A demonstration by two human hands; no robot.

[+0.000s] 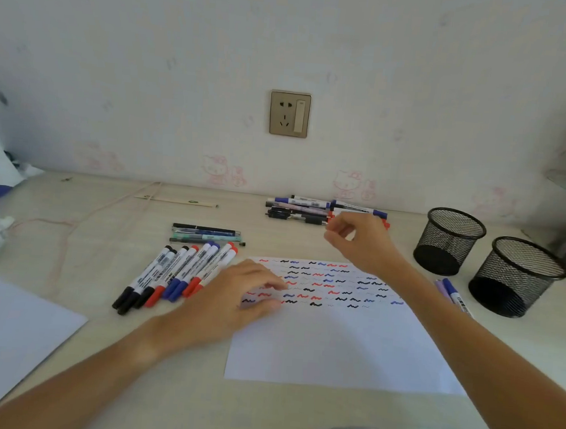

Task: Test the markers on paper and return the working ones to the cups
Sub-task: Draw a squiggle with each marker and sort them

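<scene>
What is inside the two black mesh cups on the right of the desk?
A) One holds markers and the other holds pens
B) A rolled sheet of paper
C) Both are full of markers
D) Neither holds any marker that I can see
D: the nearer mesh cup and the farther mesh cup show only dark bottoms through their open tops, while the markers lie on the desk.

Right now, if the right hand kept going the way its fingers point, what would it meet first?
Most likely the far pile of pens: the right hand hovers at its right end, fingertips aimed left and away. Its height above them is unclear.
</scene>
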